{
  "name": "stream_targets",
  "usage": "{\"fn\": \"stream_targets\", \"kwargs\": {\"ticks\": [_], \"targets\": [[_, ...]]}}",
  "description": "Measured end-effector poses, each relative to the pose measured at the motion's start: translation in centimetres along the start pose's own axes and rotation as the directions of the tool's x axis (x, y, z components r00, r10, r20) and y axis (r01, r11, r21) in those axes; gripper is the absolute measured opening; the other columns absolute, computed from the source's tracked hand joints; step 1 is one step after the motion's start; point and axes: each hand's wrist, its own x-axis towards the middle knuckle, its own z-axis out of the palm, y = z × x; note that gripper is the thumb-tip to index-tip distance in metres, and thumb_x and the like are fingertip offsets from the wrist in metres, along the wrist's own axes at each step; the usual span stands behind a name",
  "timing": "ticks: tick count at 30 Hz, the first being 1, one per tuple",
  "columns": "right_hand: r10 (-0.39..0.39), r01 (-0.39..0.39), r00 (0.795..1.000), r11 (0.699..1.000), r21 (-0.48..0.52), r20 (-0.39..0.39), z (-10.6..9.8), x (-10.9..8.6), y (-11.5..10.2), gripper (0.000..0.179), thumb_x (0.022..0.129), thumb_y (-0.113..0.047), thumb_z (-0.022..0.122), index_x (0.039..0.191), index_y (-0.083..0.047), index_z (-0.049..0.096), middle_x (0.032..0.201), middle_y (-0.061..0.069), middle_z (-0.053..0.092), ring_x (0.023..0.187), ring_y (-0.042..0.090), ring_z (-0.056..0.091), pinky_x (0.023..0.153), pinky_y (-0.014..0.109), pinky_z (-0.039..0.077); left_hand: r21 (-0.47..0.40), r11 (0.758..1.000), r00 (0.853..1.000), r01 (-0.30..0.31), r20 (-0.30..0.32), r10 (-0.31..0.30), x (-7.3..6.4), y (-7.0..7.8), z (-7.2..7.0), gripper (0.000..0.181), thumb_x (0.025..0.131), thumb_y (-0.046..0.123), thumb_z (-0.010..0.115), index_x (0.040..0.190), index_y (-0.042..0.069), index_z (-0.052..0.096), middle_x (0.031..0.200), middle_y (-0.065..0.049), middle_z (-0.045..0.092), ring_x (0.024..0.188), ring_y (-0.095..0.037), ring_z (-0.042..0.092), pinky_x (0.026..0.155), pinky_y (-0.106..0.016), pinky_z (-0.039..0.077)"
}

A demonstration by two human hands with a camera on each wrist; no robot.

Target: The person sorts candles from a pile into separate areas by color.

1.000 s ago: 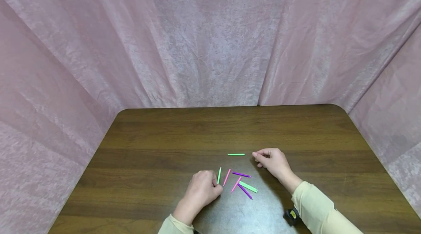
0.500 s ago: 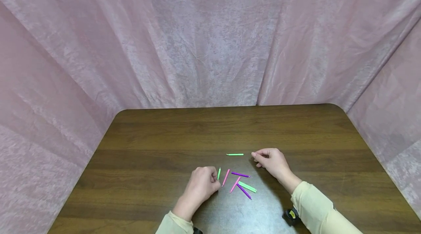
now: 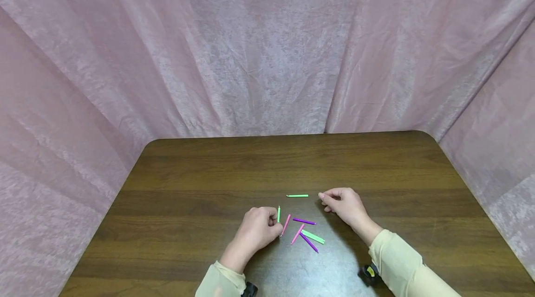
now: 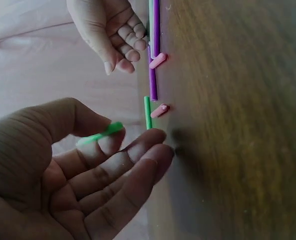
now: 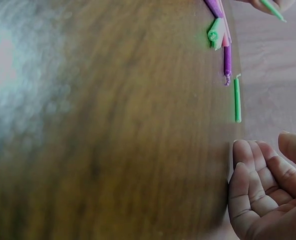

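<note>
While a slim green stick (image 4: pixel 104 132) is pinched by the left hand (image 3: pixel 257 231), the right hand (image 3: pixel 344 206), fingers half-bent, is held beside another stick (image 3: pixel 297 196).

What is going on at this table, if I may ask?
A person has both hands at a wooden table. The left hand pinches a thin green stick, raised off the surface. The right hand holds nothing that shows and is beside a lone green stick lying flat. Nearer the person lie two pink sticks, two purple sticks and some green sticks side by side.
</note>
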Motion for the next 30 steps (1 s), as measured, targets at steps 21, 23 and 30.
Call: {"fn": "stream_targets", "kwargs": {"ticks": [21,23,30], "targets": [[0.016,-0.016,1.0,1.0,0.025,0.003,-0.6,-0.6,0.0,0.022,0.091,-0.023,0.069,0.093,-0.002,0.075,0.078,0.006,0.072,0.068,0.017,0.068,0.06,0.026,0.049,-0.026,0.999,0.998,-0.019,0.051,0.02,1.5,0.0,0.4,0.01,0.073,0.005,0.072,0.069,0.014,0.068,0.053,0.016,0.051,0.053,0.001,0.041,0.051,-0.019,0.036],[0.019,-0.019,1.0,1.0,0.024,0.006,-0.6,-0.7,0.1,0.022,0.091,-0.023,0.069,0.093,-0.002,0.075,0.078,0.006,0.072,0.068,0.017,0.068,0.06,0.027,0.05,-0.016,1.0,0.999,-0.023,0.044,0.024,1.8,-0.1,0.4,0.007,0.076,0.008,0.075,0.072,0.013,0.071,0.056,0.015,0.055,0.055,0.001,0.044,0.053,-0.019,0.038],[-0.001,0.001,1.0,1.0,0.021,0.022,-0.8,-1.3,0.4,0.02,0.089,-0.023,0.071,0.093,-0.004,0.075,0.076,0.004,0.071,0.069,0.017,0.068,0.06,0.027,0.05,-0.013,0.999,0.998,-0.044,0.033,0.045,2.7,-0.3,0.6,0.003,0.076,0.01,0.078,0.078,0.011,0.076,0.061,0.012,0.062,0.059,0.001,0.05,0.056,-0.02,0.042]]}}
